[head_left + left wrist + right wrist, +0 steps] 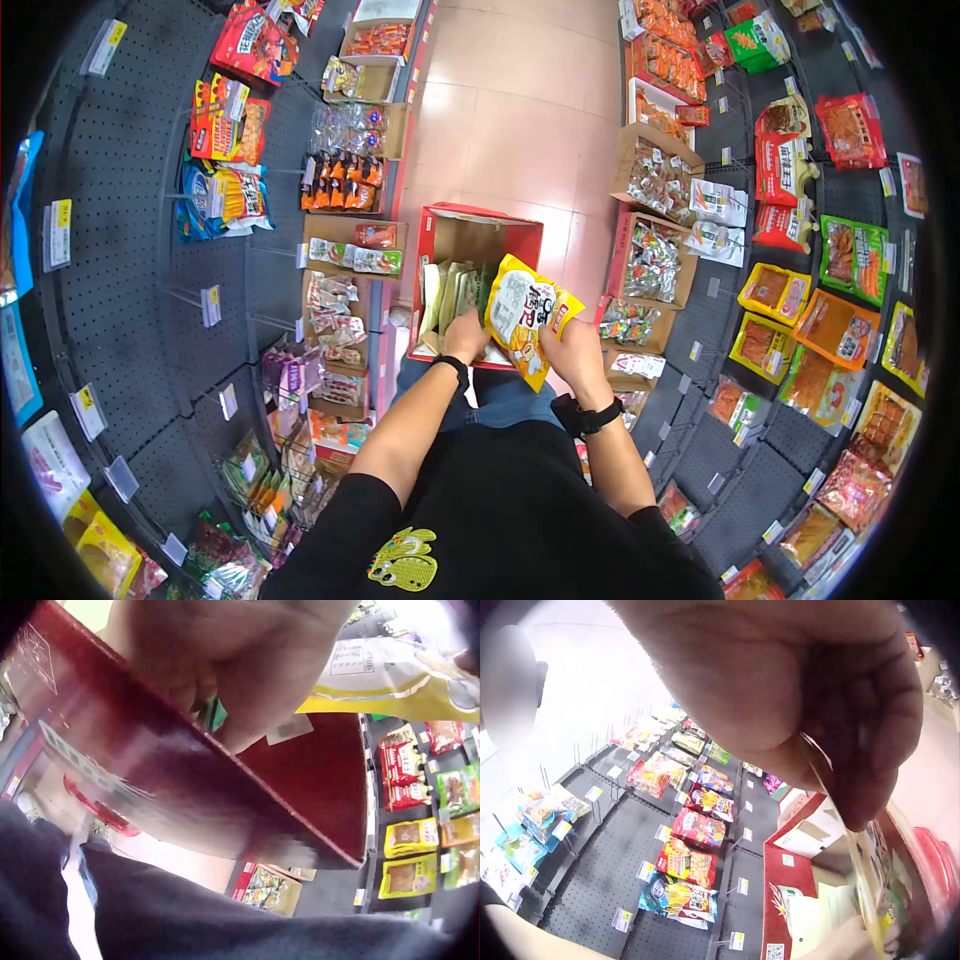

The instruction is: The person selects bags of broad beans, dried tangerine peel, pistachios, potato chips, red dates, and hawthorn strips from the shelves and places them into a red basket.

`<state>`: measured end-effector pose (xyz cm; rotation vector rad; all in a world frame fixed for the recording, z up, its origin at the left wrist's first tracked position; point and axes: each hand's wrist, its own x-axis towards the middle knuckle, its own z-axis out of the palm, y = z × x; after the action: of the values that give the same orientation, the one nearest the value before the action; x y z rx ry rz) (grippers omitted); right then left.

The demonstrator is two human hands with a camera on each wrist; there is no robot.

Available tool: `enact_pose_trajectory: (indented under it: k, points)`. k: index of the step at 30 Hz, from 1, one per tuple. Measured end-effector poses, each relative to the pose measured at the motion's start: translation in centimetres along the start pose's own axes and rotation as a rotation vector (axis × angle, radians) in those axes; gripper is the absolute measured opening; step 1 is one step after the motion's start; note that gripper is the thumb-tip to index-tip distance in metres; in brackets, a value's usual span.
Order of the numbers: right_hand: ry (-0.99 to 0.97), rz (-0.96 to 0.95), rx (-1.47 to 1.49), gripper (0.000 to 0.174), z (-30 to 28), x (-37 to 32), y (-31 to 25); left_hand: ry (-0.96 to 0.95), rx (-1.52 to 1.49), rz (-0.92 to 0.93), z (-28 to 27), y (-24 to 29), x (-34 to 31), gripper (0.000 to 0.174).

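Note:
A red cardboard box (522, 232), its top open, sits in front of the person's legs. Inside, several flat pale packets (447, 295) stand on edge along its left side. My left hand (466, 337) reaches in over the near rim with its fingers down among these packets. A scrap of green (217, 715) shows beside the fingers in the left wrist view; I cannot tell whether they grip it. My right hand (576, 352) pinches a yellow and white snack bag (527, 312) by its right edge. That bag is held tilted over the box's near right corner.
Pegboard shelving with hanging snack bags (230, 110) lines the left side. More hanging bags (785, 180) fill the right side. Low cartons of small packets (350, 130) run along both shelf bases. A tiled aisle floor (510, 110) extends beyond the box.

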<state>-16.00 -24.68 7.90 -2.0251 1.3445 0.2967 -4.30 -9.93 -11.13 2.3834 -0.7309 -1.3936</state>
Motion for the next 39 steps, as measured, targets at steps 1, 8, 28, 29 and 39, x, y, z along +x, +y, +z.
enact_pose_trajectory:
  k: [1,8,28,29,39]
  points:
    - [-0.014,0.013,-0.024,0.033,-0.4,0.0,-0.1,-0.004,0.03,-0.01,0.3,0.1,0.2,0.039]
    - [0.001,-0.114,0.033,0.031,0.0,0.8,-0.3,0.117,-0.123,-0.047,-0.3,0.1,-1.4,0.029]
    - [-0.19,0.04,-0.071,0.037,14.6,6.1,-0.2,0.141,0.073,0.164,-1.4,-1.1,-3.3,0.032]
    - [-0.206,0.026,-0.09,0.038,14.3,5.9,-0.3,0.135,0.1,0.164,-1.4,-0.9,-3.2,0.029]
    - [-0.211,-0.061,-0.174,0.038,13.7,4.2,-1.1,0.201,0.204,0.089,0.0,-1.0,-1.9,0.018]
